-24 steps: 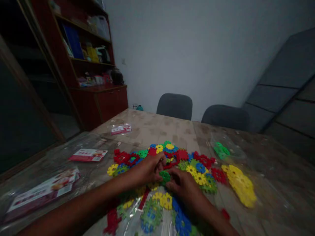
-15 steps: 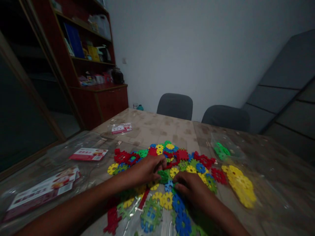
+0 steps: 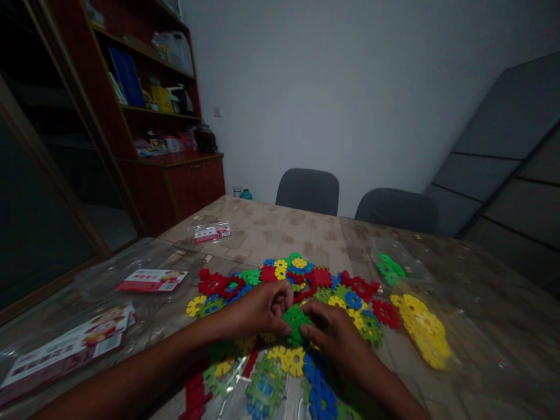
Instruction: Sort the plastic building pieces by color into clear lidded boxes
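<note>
Two hands [image 3: 265,310] [image 3: 330,325], several green pieces [image 3: 297,321]

The green toothed piece [image 3: 297,322], red pieces [image 3: 321,277], yellow discs [image 3: 423,324] and blue discs [image 3: 321,386] appear to be moulded plastic, smooth-faced with a low sheen. The clear packaging [image 3: 146,255] is thin, transparent plastic with glossy, creased highlights, and the printed card [image 3: 153,280] has the smooth look of coated paperboard. The table surface [image 3: 280,230] is smooth and faintly reflective, its material indeterminate; the cabinet [image 3: 199,186] has wood-like, semi-gloss panels, the chair back [image 3: 307,191] is matt, cloth or plastic undetermined, and the wall [image 3: 350,105] is smooth and matt.
</note>
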`<state>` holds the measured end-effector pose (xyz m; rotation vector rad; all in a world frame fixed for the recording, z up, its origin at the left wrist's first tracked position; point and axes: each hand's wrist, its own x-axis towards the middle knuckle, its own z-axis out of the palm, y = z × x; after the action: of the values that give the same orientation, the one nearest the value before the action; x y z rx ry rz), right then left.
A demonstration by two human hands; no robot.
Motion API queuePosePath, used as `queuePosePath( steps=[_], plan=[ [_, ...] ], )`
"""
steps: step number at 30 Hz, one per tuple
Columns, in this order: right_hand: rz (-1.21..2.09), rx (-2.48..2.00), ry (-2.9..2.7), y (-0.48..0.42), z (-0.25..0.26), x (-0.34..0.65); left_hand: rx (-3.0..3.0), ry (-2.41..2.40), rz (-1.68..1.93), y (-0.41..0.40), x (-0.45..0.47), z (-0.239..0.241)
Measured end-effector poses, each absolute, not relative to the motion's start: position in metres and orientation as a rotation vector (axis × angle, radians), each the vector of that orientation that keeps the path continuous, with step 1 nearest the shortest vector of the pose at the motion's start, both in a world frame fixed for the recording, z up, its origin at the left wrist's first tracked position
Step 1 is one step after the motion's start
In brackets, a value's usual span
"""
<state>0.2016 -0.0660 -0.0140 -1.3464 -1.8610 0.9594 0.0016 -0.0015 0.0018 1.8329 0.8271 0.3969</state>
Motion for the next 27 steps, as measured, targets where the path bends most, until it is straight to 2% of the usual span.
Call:
queuePosePath(
  steps=[3,6,11,14,20,27],
  plan=[
    [0.867,-1.376,-1.904,-0.063,-0.010,0.206,1.873,0.812,0.396,0.000,0.003,0.000],
    [0.587,-1.575,-1.891,-0.047,0.008,0.231,1.992,0.852,0.436,0.004,0.000,0.002],
    [0.197,-1.934,-1.557,-0.003,0.041,0.318,2.274,0.980,0.467,0.018,-0.016,0.017],
    [0.074,-2.129,-1.339,0.015,0.047,0.373,2.390,1.051,0.378,0.031,-0.033,0.026],
    [0.110,-2.210,-1.240,0.016,0.041,0.415,2.461,1.284,0.106,0.054,-0.073,0.033],
    [0.401,-1.791,-1.743,0.001,0.022,0.324,2.481,1.260,-0.013,0.051,-0.066,0.028]
  ],
)
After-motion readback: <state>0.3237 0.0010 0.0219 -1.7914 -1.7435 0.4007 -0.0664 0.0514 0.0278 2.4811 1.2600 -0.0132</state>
